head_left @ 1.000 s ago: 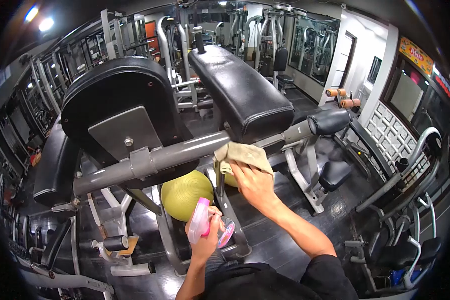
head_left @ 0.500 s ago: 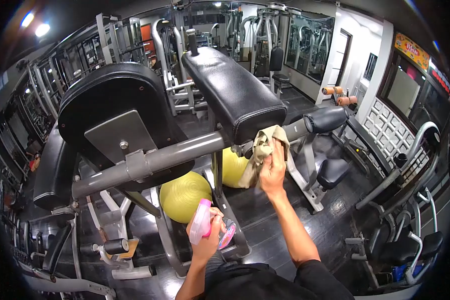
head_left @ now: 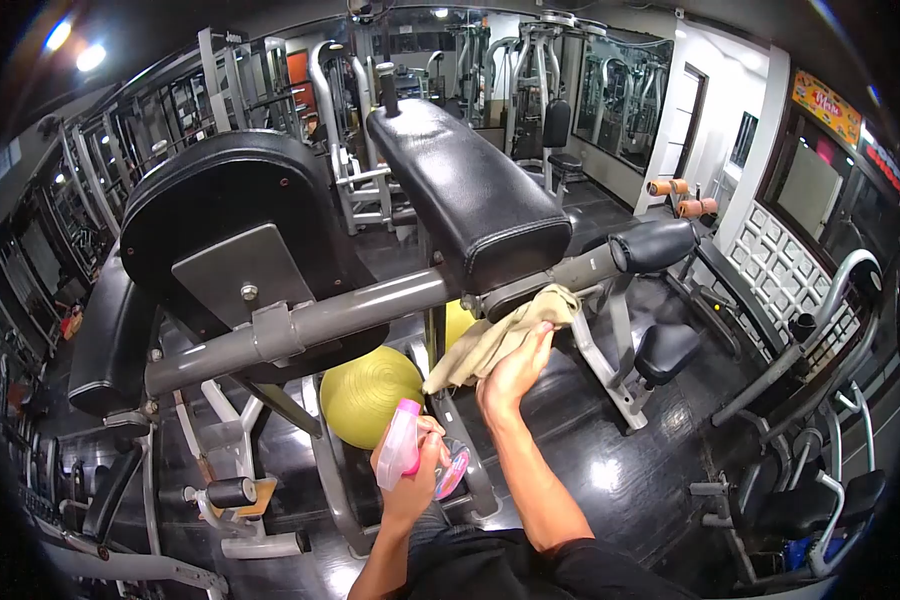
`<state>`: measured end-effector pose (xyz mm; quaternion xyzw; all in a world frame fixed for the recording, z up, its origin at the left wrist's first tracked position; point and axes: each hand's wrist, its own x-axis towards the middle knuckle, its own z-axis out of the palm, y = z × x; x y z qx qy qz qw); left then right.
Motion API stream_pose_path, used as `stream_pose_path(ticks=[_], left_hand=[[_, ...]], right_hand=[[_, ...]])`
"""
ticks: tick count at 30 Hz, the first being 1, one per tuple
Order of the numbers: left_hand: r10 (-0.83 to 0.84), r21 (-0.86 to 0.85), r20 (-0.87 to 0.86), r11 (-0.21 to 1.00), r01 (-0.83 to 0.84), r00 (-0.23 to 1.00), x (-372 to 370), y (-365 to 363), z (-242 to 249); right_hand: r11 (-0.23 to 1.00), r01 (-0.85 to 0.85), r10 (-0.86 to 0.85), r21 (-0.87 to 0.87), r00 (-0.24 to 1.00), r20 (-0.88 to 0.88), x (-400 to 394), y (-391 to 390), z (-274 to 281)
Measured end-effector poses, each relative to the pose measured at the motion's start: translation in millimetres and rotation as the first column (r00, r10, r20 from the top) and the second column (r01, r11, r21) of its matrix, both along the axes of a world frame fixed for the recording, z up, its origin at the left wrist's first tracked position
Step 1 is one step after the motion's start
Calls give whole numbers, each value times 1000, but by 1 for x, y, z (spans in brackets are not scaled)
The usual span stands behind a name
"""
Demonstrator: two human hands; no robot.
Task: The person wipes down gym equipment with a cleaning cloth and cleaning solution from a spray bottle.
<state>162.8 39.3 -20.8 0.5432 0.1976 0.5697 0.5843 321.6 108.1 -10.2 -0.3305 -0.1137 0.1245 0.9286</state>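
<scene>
This is a gym, with a long black workout pad (head_left: 470, 185) at twelve o'clock, an exercise ball (head_left: 370, 393) at seven and a training machine (head_left: 805, 500) at four.

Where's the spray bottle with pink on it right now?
In the head view, the spray bottle is low down, a bit left of centre, held in the person's left hand, just below the bigger-looking yellow-green ball.
</scene>
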Motion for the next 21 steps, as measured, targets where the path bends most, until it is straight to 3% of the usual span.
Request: stream_pose_path(ticks=[1,3,5,7,9,11,13,14,15,17,19,20,21], left_hand=[[-7,-10,4,1000,7,1000,2,-1,2],[-12,1,-11,1000,12,1000,7,-1,3],[-14,11,-29,1000,14,999,11,-2,4],[-21,-1,-11,1000,21,1000,12,-7,7],[-29,14,-3,999,29,1000,10,-8,8],[-32,27,10,999,32,999,8,-9,10],[-23,71,7,997,23,1000,7,-9,12],[-17,70,9,997,16,1000,7,-9,12],[-12,78,14,997,11,1000,7,-10,11],[-7,92,18,996,5,1000,8,-12,12],[7,59,30,998,-9,1000,7,-15,12],[13,64,31,998,-15,999,7,-14,10],[3,65,31,998,-5,1000,5,-14,5]], right_hand=[[1000,6,-6,0,1000,0,-4,-6,-1],[964,-257,264,62,948,-179,-16,-21,-1],[927,-372,359,-50,918,-169,-28,-37,4],[850,-525,519,49,815,-258,-15,-41,-7],[821,-558,567,121,773,-286,1,-47,-6],[961,-270,277,65,933,-231,6,-47,5],[977,-212,212,31,977,4,13,-46,6],[957,-113,175,-266,959,223,13,-46,1],[860,59,193,-507,881,431,13,-45,-7],[868,321,54,-379,699,713,2,-26,-24],[787,477,136,-392,486,863,1,-25,-43],[800,492,139,-343,404,904,7,-25,-44],[802,487,143,-346,407,902,13,-24,-44]])
